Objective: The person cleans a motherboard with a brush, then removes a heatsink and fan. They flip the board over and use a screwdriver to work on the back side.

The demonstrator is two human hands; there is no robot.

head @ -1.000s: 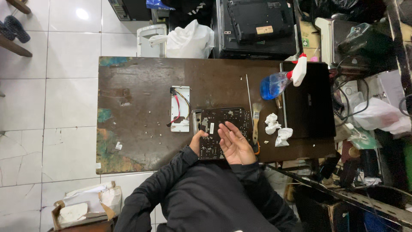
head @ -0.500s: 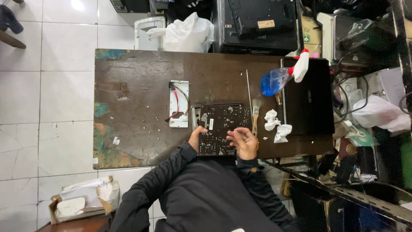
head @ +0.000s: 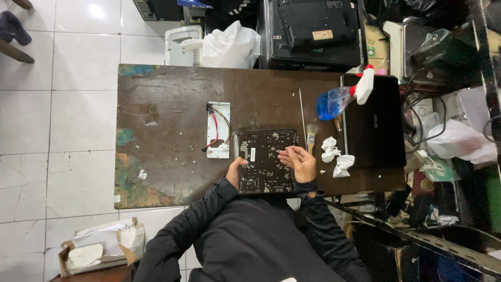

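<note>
1. While the fingers of the right hand (head: pixel 298 162) are curled and bunched on the right part of the dark circuit board (head: pixel 266 161), pressing or picking at something too small to make out, the left hand (head: pixel 234 171) clamps the board's lower left edge, thumb on top, holding it steady
2. That board lies flat on the brown surface (head: pixel 177 104), near its front edge and just ahead of the person's chest, a black sleeve (head: pixel 209 209) running back from each wrist
3. Judging by the grip, the step in hand looks like close work on the board itself, one hand bracing and the other working a spot near its right edge
4. Any next move seems to call for the left hand to keep the board from sliding while the right fingertips stay precise; the part being handled is tiny, so a slip could scrape neighbouring components
5. Just left of the board sits a white metal bracket (head: pixel 218 129) with red and yellow wires, and small screws (head: pixel 182 156) are scattered on the bare wood beyond it
6. Just right of the board lie a small brush (head: pixel 311 137), a thin metal rod (head: pixel 302 112) and crumpled white tissues (head: pixel 334 154)
7. Farther right are a blue spray bottle (head: pixel 336 99) and a closed black laptop (head: pixel 373 122)
</note>
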